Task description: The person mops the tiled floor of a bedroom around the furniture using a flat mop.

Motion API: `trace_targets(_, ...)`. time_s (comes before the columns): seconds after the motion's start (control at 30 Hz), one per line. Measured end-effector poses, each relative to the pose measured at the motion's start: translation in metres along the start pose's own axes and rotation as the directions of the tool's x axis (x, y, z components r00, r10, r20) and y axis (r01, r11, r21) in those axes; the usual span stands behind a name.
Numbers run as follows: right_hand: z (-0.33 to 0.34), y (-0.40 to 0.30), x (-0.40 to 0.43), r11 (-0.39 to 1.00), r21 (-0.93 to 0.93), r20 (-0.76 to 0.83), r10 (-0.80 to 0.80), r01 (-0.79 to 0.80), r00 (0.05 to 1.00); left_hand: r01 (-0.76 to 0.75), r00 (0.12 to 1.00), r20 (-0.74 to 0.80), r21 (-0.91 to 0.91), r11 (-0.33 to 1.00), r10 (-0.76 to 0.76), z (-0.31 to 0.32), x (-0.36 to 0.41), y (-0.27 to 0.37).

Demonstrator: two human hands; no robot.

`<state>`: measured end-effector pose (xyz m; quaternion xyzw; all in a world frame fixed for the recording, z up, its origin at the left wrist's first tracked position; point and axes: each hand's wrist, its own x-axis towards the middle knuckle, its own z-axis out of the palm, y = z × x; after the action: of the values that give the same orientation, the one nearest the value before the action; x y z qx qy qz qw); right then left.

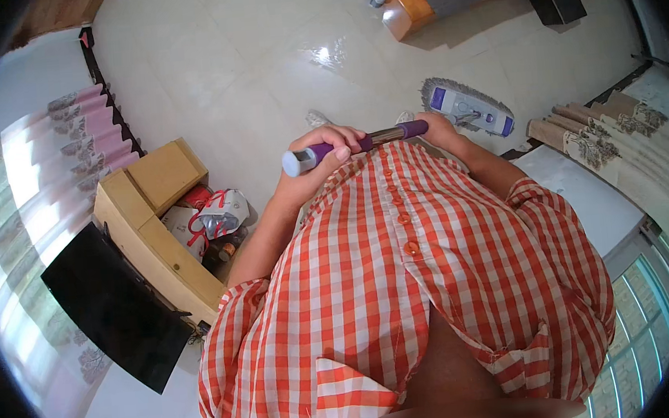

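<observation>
A flat floor mop has a metal handle [386,136] with purple grips, held slanting across my waist in both hands. My left hand [329,146] wraps the upper purple grip, just below its pale end cap [297,163]. Lower on the pole, my right hand [439,130] closes around another purple sleeve. The mop head [469,108], a white and purple plate with a grey fringed pad, rests on the tiled floor beyond my right hand. Most of the pole's lower part is hidden behind that hand and forearm.
On the left, a wooden cabinet [163,240] stands near a black television [115,309] and curtains [90,134]. Bags [220,212] sit by the cabinet. A dark box [556,3] and wooden furniture [407,10] stand ahead. A white-topped surface [581,198] is at right.
</observation>
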<state>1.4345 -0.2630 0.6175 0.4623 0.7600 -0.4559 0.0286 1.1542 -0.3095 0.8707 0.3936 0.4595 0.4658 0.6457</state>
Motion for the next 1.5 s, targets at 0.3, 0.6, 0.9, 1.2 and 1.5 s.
trace_targets(0.3,0.016,-0.064,0.037,0.993,0.109,0.098,0.037,-0.048,0.994,-0.059,0.995,-0.072,0.140,0.988,0.070,-0.046,0.002,0.050)
trace_targets(0.6,-0.033,-0.170,0.095,0.969,0.096,0.126,-0.239,0.228,0.963,-0.423,0.905,0.143,0.413,0.806,0.402,-0.038,0.015,0.138)
trace_targets(0.9,-0.024,-0.142,0.197,0.906,-0.160,0.063,-0.388,0.393,0.920,-0.348,0.932,0.157,0.640,0.685,0.327,-0.037,0.006,0.087)
trace_targets(1.2,-0.008,-0.164,0.178,0.710,-0.040,0.084,-0.699,0.703,0.710,0.513,0.840,-0.387,0.344,0.786,-0.380,-0.054,-0.032,0.017)
trace_targets(1.5,-0.048,-0.165,0.131,0.497,-0.053,0.477,-0.749,0.866,0.459,0.481,0.301,-0.354,-0.746,0.461,-0.885,0.025,0.008,0.033)
